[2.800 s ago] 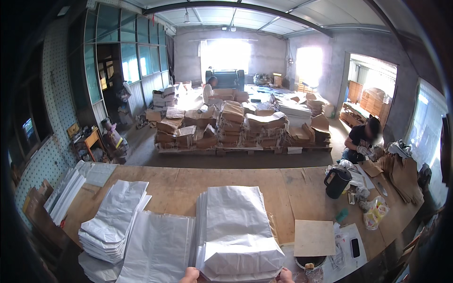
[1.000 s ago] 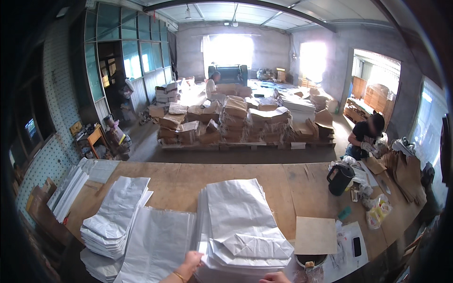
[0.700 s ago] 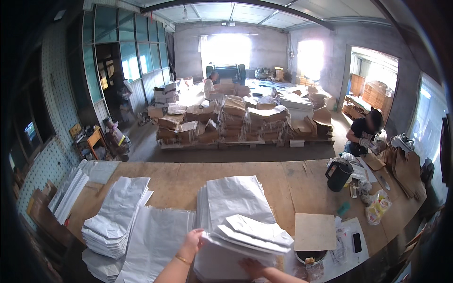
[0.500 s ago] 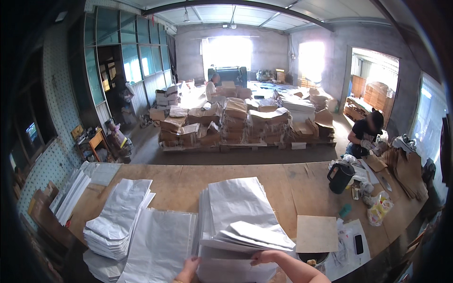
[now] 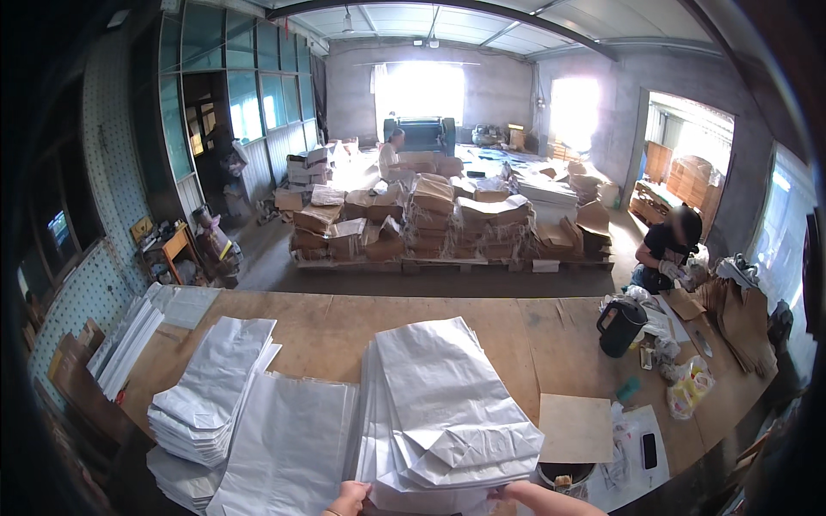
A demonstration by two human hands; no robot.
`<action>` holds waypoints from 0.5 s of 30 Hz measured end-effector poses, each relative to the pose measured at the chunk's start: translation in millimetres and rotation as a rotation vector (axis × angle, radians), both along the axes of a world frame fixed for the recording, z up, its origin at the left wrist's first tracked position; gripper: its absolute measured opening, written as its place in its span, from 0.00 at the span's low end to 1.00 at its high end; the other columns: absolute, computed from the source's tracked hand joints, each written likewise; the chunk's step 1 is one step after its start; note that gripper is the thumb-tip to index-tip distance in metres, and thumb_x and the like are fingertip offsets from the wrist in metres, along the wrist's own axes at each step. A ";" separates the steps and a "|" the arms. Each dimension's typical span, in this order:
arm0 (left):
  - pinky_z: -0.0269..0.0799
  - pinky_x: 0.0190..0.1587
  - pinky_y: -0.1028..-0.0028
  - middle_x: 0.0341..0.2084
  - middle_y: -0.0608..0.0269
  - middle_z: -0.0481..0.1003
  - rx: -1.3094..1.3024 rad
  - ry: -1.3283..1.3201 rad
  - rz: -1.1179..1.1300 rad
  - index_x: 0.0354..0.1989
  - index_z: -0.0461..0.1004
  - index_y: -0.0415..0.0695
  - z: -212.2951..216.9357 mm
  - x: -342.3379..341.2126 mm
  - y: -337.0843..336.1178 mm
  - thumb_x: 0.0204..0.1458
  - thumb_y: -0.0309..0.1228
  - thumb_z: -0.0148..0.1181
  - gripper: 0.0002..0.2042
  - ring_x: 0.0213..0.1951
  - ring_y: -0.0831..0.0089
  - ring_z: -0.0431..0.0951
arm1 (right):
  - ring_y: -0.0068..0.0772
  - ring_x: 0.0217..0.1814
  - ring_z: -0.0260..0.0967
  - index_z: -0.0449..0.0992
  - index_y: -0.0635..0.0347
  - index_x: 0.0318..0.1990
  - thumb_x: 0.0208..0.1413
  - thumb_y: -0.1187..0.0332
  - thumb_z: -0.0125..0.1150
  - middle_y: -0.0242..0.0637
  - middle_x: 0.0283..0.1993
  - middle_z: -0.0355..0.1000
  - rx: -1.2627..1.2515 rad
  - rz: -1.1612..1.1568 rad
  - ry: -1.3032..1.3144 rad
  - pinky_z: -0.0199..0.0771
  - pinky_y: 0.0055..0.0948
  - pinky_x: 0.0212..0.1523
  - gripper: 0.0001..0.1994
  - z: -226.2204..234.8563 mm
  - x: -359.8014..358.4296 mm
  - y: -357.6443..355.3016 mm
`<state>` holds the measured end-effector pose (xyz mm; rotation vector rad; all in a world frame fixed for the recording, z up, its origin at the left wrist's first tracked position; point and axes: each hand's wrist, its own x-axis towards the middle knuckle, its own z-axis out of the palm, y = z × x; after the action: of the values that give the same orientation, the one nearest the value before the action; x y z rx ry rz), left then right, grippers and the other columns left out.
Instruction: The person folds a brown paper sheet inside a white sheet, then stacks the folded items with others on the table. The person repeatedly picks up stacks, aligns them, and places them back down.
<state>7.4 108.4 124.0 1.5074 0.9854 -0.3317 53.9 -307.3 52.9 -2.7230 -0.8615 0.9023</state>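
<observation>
Left hand and right hand touch the white paper stack at its near corners; whether fingers clamp it, I cannot tell.
The wooden table spreads widest; the stack sits at its near side, upper layers fanned askew, folded ends toward the person; a flatter white pile lies just left; a dark kettle stands farther right; a phone lies nearer.

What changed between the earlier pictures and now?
The near ends of the top white bags have swung rightward and, briefly raised, lie down again. The right hand has come back rightward to the near right corner of the pile; the left hand stays near its left corner. The kettle, phone and left-hand bag stack stayed put.
</observation>
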 end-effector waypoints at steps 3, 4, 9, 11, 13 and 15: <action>0.70 0.16 0.73 0.15 0.61 0.71 -0.124 -0.051 -0.064 0.23 0.71 0.36 34.2 20.7 12.8 0.52 0.29 0.52 0.09 0.17 0.71 0.72 | 0.45 0.56 0.53 0.61 0.55 0.54 0.47 0.50 0.54 0.40 0.55 0.57 -0.071 -0.246 0.453 0.54 0.36 0.52 0.28 152.7 -21.2 30.0; 0.71 0.15 0.73 0.15 0.60 0.71 -0.128 -0.065 -0.129 0.24 0.71 0.36 29.0 33.1 18.9 0.52 0.27 0.51 0.08 0.16 0.71 0.72 | 0.43 0.47 0.59 0.65 0.58 0.47 0.48 0.54 0.56 0.39 0.46 0.62 0.116 -0.286 0.366 0.59 0.36 0.43 0.23 177.0 -36.1 36.9; 0.66 0.14 0.75 0.18 0.60 0.69 -0.506 -0.209 0.013 0.30 0.68 0.41 26.2 116.4 24.6 0.48 0.22 0.50 0.02 0.17 0.73 0.70 | 0.42 0.56 0.53 0.57 0.61 0.54 0.47 0.62 0.57 0.45 0.53 0.57 0.492 -0.179 -0.087 0.54 0.34 0.53 0.27 128.7 -47.2 93.4; 0.66 0.14 0.76 0.19 0.61 0.69 -0.584 -0.221 0.160 0.34 0.67 0.42 38.5 132.3 9.6 0.47 0.20 0.48 0.07 0.17 0.74 0.69 | 0.42 0.66 0.47 0.51 0.60 0.61 0.46 0.63 0.57 0.49 0.62 0.52 0.359 -0.077 -0.189 0.50 0.33 0.62 0.34 117.1 -52.0 104.1; 0.67 0.16 0.77 0.20 0.62 0.69 -0.576 -0.245 0.122 0.36 0.67 0.42 63.5 127.3 7.2 0.49 0.21 0.47 0.07 0.18 0.75 0.69 | 0.41 0.66 0.45 0.50 0.61 0.61 0.44 0.65 0.58 0.50 0.62 0.51 0.138 0.018 -0.237 0.49 0.32 0.62 0.36 164.0 -41.0 121.7; 0.68 0.18 0.77 0.21 0.63 0.69 -0.470 -0.351 -0.050 0.37 0.66 0.41 74.3 103.8 0.4 0.51 0.23 0.48 0.06 0.19 0.76 0.70 | 0.40 0.66 0.47 0.52 0.60 0.61 0.45 0.64 0.57 0.49 0.61 0.52 0.149 0.115 -0.085 0.50 0.32 0.62 0.34 126.2 -18.8 121.4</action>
<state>111.1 108.8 198.3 1.1109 0.5431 -0.2959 35.1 -185.9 179.1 -2.6225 -1.0652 0.7146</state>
